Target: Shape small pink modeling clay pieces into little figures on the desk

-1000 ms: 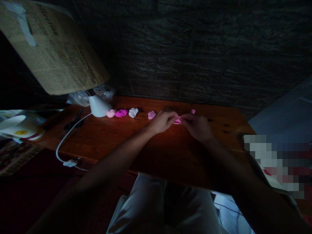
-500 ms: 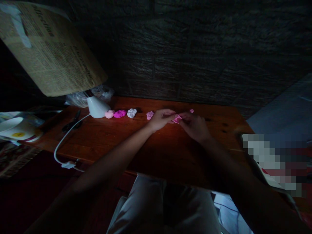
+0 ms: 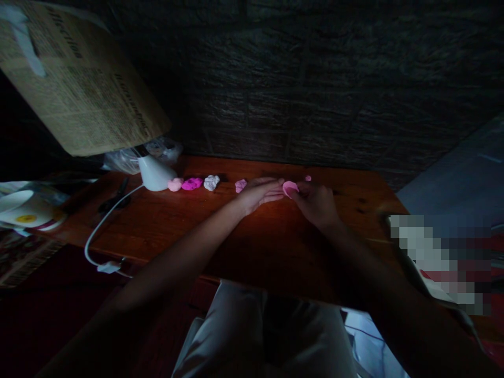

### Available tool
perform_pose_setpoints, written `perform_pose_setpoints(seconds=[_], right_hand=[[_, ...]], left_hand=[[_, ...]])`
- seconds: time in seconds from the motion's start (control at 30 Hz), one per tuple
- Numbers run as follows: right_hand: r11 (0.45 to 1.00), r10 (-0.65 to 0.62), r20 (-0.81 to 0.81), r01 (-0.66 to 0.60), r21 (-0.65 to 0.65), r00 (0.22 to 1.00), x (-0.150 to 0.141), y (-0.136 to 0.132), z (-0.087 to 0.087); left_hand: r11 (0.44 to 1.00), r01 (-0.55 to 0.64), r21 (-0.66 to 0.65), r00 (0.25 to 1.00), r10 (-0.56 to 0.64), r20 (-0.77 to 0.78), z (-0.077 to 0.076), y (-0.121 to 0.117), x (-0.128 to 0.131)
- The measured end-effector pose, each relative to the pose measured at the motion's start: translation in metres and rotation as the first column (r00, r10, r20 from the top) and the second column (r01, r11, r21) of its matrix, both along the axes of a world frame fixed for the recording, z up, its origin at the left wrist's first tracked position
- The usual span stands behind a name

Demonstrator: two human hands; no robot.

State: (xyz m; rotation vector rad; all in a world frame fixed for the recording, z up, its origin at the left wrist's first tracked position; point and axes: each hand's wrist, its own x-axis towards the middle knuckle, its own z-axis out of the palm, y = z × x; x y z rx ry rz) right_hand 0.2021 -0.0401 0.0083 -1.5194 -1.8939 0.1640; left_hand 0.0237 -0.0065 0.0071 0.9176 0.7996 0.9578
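A flattened round piece of pink modelling clay [image 3: 290, 189] is pinched between the thumb and fingers of my right hand [image 3: 318, 205]. My left hand [image 3: 261, 195] is open, palm turned up, its fingers stretched out with the tips close to the clay's left edge; whether they touch it I cannot tell. Behind my left wrist lies a pink clay lump [image 3: 240, 186]. Further left stand a white lump [image 3: 211, 182], a magenta lump [image 3: 191, 184] and a pale pink lump [image 3: 175, 184]. Beyond my right hand sits a tiny pink bit [image 3: 308, 178].
A lamp with a newsprint shade [image 3: 98, 89] and white base [image 3: 155, 173] stands at the left of the wooden table [image 3: 252, 252]. Its white cord [image 3: 91, 231] runs over the front edge. Scissors [image 3: 114, 202] and a paper cup [image 3: 19, 207] are at left. A brick wall [image 3: 275, 100] rises behind.
My left hand has let go of the pink clay and its fingers have straightened out. The clay now stays in my right hand, its round face showing more fully.
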Motion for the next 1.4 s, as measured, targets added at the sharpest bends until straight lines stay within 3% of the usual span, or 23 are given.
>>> perform_pose_setpoints(seconds=[0.2,0.37,0.53,0.8,1.07,1.4], right_hand=[[1.0,-0.013,-0.029,0.013,0.024,1.0,-0.001,-0.002,0.003],[0.996,0.054,-0.155,-0.043,0.075,0.986,-0.002,-0.004,0.002],[0.996,0.092,-0.296,-0.089,0.025,0.951,-0.002,-0.004,0.002],[0.994,0.107,-0.345,-0.107,0.019,0.933,0.0,-0.004,0.002],[0.971,0.109,-0.475,-0.196,-0.137,0.873,0.004,0.007,-0.013],[0.961,0.101,-0.492,-0.213,-0.176,0.865,0.002,0.008,-0.013]], left_hand=[[0.997,0.033,0.065,0.999,-0.032,-0.015,0.0,-0.002,-0.002],[0.997,0.012,0.076,1.0,-0.01,-0.025,0.002,-0.002,-0.003],[0.997,-0.003,0.074,1.0,0.004,-0.015,0.001,0.0,-0.003],[0.999,0.018,0.046,0.999,-0.02,0.032,0.001,-0.001,-0.004],[0.994,0.025,0.107,0.999,-0.021,-0.04,-0.001,0.001,-0.005],[0.988,0.034,0.151,0.999,-0.028,-0.04,-0.006,0.002,-0.003]])
